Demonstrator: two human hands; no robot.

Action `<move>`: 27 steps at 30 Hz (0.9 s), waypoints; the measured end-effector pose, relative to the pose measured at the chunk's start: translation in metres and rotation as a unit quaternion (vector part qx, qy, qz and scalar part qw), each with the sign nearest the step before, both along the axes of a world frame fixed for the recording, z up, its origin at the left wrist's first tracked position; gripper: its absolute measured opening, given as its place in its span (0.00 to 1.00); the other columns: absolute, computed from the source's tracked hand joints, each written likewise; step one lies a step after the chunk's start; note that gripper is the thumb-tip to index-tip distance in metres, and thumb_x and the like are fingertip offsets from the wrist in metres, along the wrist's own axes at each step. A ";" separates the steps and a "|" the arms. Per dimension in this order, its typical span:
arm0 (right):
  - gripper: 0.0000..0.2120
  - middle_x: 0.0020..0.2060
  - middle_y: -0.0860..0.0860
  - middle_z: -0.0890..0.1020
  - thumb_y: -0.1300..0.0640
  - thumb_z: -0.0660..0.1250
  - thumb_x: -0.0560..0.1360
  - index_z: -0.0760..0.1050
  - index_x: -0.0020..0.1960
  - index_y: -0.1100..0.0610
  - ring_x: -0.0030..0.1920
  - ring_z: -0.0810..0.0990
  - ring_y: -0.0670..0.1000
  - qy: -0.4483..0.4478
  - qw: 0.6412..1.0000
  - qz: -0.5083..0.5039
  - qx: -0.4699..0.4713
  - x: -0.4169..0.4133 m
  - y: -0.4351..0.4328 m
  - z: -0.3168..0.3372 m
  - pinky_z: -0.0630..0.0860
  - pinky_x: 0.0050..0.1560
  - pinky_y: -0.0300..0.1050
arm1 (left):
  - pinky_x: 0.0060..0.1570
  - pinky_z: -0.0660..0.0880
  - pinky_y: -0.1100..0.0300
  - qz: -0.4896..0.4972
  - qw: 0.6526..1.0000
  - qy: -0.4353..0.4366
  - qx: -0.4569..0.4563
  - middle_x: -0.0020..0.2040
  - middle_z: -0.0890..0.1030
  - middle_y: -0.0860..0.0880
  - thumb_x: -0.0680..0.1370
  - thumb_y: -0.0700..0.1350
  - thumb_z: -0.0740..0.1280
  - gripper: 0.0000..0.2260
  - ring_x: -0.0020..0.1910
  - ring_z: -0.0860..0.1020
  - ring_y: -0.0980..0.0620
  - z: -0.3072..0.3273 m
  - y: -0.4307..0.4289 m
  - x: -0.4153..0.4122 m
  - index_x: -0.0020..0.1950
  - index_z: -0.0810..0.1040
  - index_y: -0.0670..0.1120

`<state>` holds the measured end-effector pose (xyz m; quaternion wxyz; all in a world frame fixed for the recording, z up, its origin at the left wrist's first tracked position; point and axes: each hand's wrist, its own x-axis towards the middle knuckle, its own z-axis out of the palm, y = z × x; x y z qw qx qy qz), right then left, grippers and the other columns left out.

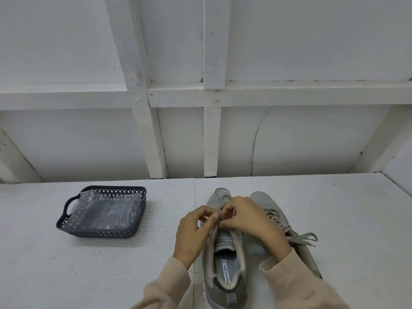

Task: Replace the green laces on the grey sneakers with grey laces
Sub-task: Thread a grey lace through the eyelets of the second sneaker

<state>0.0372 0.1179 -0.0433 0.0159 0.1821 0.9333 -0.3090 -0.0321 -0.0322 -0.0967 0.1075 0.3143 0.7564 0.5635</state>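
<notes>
Left hand (194, 228) and right hand (247, 217) pinched grey lace (211, 236) over near sneaker (225, 273); needed flat, even ends.

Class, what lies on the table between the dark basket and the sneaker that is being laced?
The head view shows only bare white table there, crossed by a seam; the left hand, pinching the lace, overhangs it beside the sneaker.

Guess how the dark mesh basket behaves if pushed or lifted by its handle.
The basket looks like thin perforated plastic: probably light, fairly stiff. Low and wide on the table, it should slide rather than tip. The clear bag inside looks limp and may shift when lifted.
</notes>
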 end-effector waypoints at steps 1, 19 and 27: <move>0.08 0.36 0.43 0.81 0.51 0.73 0.66 0.75 0.32 0.44 0.40 0.80 0.46 0.002 1.000 -0.005 0.016 -0.001 -0.001 -0.001 0.76 0.44 0.44 | 0.38 0.68 0.67 0.002 1.000 -0.004 0.002 0.40 0.83 0.59 0.77 0.50 0.70 0.04 0.41 0.78 0.59 0.000 0.001 0.001 0.43 0.81 0.56; 0.07 0.34 0.49 0.83 0.68 0.72 0.71 0.81 0.40 0.57 0.35 0.78 0.44 0.139 0.945 -0.061 -0.291 0.012 0.007 -0.011 0.74 0.37 0.35 | 0.44 0.72 0.71 0.012 0.994 -0.099 0.055 0.39 0.85 0.53 0.75 0.44 0.73 0.02 0.40 0.79 0.63 -0.003 0.012 0.007 0.44 0.84 0.47; 0.09 0.33 0.50 0.84 0.72 0.72 0.69 0.82 0.39 0.59 0.34 0.80 0.42 0.171 0.929 -0.093 -0.315 0.015 0.003 -0.012 0.75 0.37 0.34 | 0.47 0.74 0.67 -0.007 0.992 -0.108 0.063 0.40 0.85 0.53 0.73 0.47 0.74 0.02 0.42 0.81 0.59 -0.007 0.013 0.005 0.42 0.85 0.49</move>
